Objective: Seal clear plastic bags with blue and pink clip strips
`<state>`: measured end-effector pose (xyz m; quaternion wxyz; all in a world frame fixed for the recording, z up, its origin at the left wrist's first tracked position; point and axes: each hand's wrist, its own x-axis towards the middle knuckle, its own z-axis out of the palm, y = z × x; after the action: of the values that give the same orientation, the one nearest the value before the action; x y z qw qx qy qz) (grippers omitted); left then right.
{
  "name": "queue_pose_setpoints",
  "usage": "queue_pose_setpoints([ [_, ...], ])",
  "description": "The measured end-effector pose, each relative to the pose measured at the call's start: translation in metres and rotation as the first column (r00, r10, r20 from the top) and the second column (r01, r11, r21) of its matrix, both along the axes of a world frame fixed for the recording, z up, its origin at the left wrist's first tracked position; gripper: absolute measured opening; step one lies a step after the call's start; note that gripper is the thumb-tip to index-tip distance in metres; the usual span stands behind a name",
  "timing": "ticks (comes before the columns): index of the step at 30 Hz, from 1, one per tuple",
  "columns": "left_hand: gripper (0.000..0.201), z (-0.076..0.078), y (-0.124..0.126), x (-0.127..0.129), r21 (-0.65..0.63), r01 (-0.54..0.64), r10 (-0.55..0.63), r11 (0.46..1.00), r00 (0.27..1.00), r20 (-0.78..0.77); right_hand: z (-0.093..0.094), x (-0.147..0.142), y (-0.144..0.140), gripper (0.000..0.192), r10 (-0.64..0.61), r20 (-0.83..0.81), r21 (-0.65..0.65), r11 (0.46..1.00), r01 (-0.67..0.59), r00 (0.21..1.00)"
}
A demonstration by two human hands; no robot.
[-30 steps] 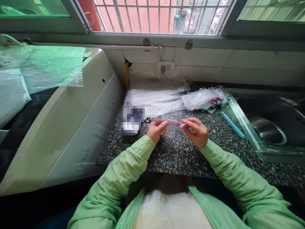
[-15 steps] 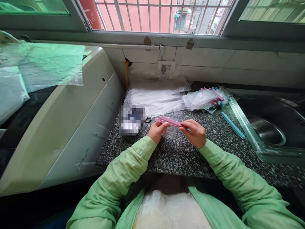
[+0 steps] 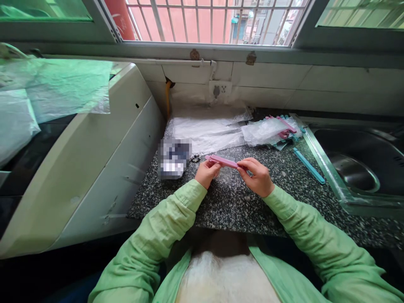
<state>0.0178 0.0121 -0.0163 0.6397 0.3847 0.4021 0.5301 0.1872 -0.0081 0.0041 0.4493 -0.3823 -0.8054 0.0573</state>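
My arms are in long, loose light-green sleeves, the fabric creased and bunched at the elbows and ending at plain cuffs by the wrists. My left hand [image 3: 206, 173] and right hand [image 3: 258, 176] are bare, with no gloves. The green jacket hangs open over a white fuzzy top.

A: Setting: home kitchen. Evidence: speckled granite tabletop [image 3: 240, 206] with a stainless steel sink [image 3: 356, 168] set into it at right.

B: Agreed. Also noted: tiled wall [image 3: 284, 88] carrying a socket [image 3: 219, 89], and a barred window [image 3: 208, 21] facing neighbouring buildings.

A: A white appliance [image 3: 94, 155] stands left of the tabletop, draped with plastic sheet [image 3: 53, 88]. Domestic, not commercial.
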Motion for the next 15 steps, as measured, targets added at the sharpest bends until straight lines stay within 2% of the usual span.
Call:
queue_pose_setpoints([
  [7, 0.031, -0.0024, 0.0028, -0.0048, 0.011, 0.064, -0.064, 0.998, 0.997, -0.036, -0.0015, 0.0022, 0.0001, 0.011, -0.003, -0.001, -0.016, 1.0, 0.003, 1.0],
  [15, 0.036, -0.0049, 0.0038, -0.0065, 0.004, 0.05, -0.05, 0.999, 0.997, -0.061, -0.002, 0.0027, -0.0007, 0.011, -0.011, 0.024, 0.001, 1.0, 0.011, 1.0],
])
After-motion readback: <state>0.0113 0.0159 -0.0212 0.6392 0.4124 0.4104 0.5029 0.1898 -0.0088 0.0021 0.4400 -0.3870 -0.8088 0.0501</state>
